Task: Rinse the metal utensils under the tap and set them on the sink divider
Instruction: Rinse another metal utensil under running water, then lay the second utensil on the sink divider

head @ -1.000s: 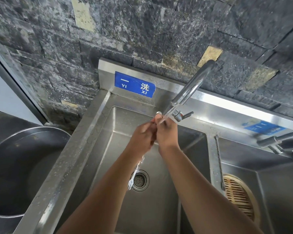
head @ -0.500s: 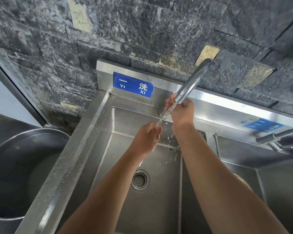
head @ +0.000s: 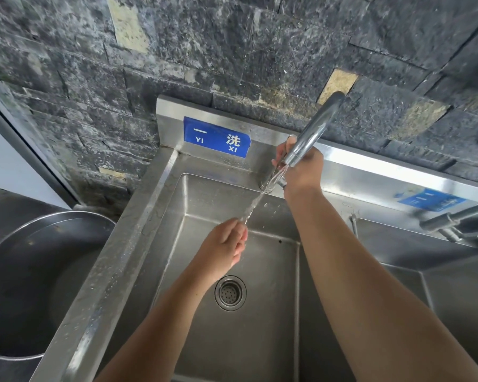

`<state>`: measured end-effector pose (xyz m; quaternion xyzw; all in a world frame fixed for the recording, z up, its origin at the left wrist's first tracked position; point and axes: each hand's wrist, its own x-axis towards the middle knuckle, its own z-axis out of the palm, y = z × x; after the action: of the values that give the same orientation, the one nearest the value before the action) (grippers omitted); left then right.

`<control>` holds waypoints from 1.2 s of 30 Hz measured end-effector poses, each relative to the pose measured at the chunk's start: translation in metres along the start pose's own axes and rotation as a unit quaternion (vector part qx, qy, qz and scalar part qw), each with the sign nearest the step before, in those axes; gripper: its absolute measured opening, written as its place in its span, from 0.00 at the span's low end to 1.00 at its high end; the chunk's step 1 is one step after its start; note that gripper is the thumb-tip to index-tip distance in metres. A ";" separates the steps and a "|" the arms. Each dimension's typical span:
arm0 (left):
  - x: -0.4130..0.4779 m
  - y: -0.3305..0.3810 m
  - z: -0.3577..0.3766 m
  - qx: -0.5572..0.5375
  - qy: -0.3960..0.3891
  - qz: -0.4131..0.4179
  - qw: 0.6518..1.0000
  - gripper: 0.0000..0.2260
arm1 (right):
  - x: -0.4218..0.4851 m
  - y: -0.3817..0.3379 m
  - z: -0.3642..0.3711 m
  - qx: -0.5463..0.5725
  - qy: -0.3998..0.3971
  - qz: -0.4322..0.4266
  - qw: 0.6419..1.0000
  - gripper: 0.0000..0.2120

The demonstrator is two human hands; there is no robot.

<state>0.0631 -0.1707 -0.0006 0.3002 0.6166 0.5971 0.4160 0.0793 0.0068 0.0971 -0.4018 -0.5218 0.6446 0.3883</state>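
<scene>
Thin metal utensil [head: 244, 220] pinched in curled fingers [head: 239, 238] of left hand [head: 221, 250], tip poking up into water stream [head: 260, 198]. Above and behind those fingers, right hand [head: 301, 172] reaching behind tap spout [head: 313, 130]; whether its fingers grip anything cannot be told. Below left fingers, steel sink basin [head: 260, 340] with round drain [head: 230, 292]. Sink divider [head: 353, 230] off to their right.
</scene>
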 end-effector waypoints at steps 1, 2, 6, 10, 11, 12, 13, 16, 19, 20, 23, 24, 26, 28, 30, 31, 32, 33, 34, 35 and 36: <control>-0.003 -0.004 -0.001 0.009 0.005 0.004 1.000 0.15 | -0.002 0.000 -0.001 0.011 -0.007 0.005 1.000 0.13; -0.005 -0.009 -0.002 0.024 0.009 0.009 1.000 0.14 | -0.005 -0.001 -0.001 0.022 -0.020 0.014 0.999 0.08; -0.012 -0.027 -0.004 0.069 0.012 0.016 0.997 0.12 | -0.006 0.008 -0.009 -0.002 -0.051 0.029 0.998 0.09; -0.017 -0.039 0.003 0.048 -0.005 -0.002 0.999 0.14 | -0.006 0.022 -0.034 -0.111 -0.055 -0.021 0.992 0.14; -0.018 -0.040 0.008 0.044 -0.017 -0.009 0.999 0.16 | -0.005 0.023 -0.043 -0.125 -0.054 -0.031 0.990 0.14; -0.018 -0.042 0.014 0.043 -0.029 -0.016 0.999 0.17 | -0.004 0.024 -0.053 -0.138 -0.054 -0.038 0.988 0.15; -0.018 -0.043 0.021 0.044 -0.038 -0.022 0.998 0.16 | -0.004 0.024 -0.063 -0.150 -0.054 -0.044 0.986 0.14; -0.015 -0.047 0.049 0.055 -0.055 -0.027 0.997 0.13 | 0.005 0.022 -0.100 -0.169 -0.045 -0.061 0.983 0.09; -0.009 -0.048 0.085 0.074 -0.067 -0.027 0.995 0.10 | 0.020 0.019 -0.143 -0.204 -0.027 -0.061 0.977 0.05; -0.007 -0.047 0.099 0.080 -0.070 -0.023 0.994 0.10 | 0.025 0.017 -0.159 -0.217 -0.026 -0.059 0.974 0.05; 0.002 -0.046 0.142 0.101 -0.079 -0.015 0.992 0.08 | 0.043 0.012 -0.203 -0.243 -0.033 -0.055 0.968 0.04; 0.005 -0.045 0.157 0.109 -0.079 -0.016 0.991 0.09 | 0.051 0.011 -0.217 -0.245 -0.034 -0.053 0.967 0.05; 0.011 -0.043 0.186 0.119 -0.075 -0.024 0.990 0.08 | 0.066 0.010 -0.243 -0.259 -0.037 -0.049 0.964 0.08; 0.019 -0.044 0.212 0.127 -0.076 -0.033 0.988 0.07 | 0.083 0.014 -0.266 -0.285 -0.047 -0.044 0.956 0.08; 0.026 -0.049 0.234 0.137 -0.076 -0.049 0.986 0.05 | 0.099 0.021 -0.287 -0.300 -0.071 -0.027 0.951 0.07; 0.030 -0.052 0.244 0.140 -0.073 -0.055 0.986 0.05 | 0.107 0.025 -0.294 -0.306 -0.087 -0.017 0.948 0.07; 0.034 -0.056 0.254 0.141 -0.069 -0.061 0.986 0.04 | 0.115 0.029 -0.302 -0.312 -0.105 -0.005 0.944 0.08; 0.037 -0.060 0.263 0.141 -0.062 -0.066 0.986 0.04 | 0.124 0.034 -0.308 -0.319 -0.123 0.005 0.940 0.08; 0.040 -0.065 0.271 0.141 -0.055 -0.070 0.986 0.04 | 0.132 0.039 -0.313 -0.328 -0.141 0.011 0.934 0.07; 0.043 -0.070 0.278 0.145 -0.049 -0.075 0.985 0.03 | 0.140 0.045 -0.317 -0.344 -0.158 0.010 0.926 0.07; 0.046 -0.076 0.284 0.153 -0.046 -0.079 0.984 0.03 | 0.147 0.052 -0.320 -0.368 -0.172 0.000 0.914 0.06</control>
<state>0.2990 -0.0007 -0.0656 0.3379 0.7026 0.4463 0.4394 0.3153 0.2497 -0.0127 -0.3992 -0.7806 0.4666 0.1170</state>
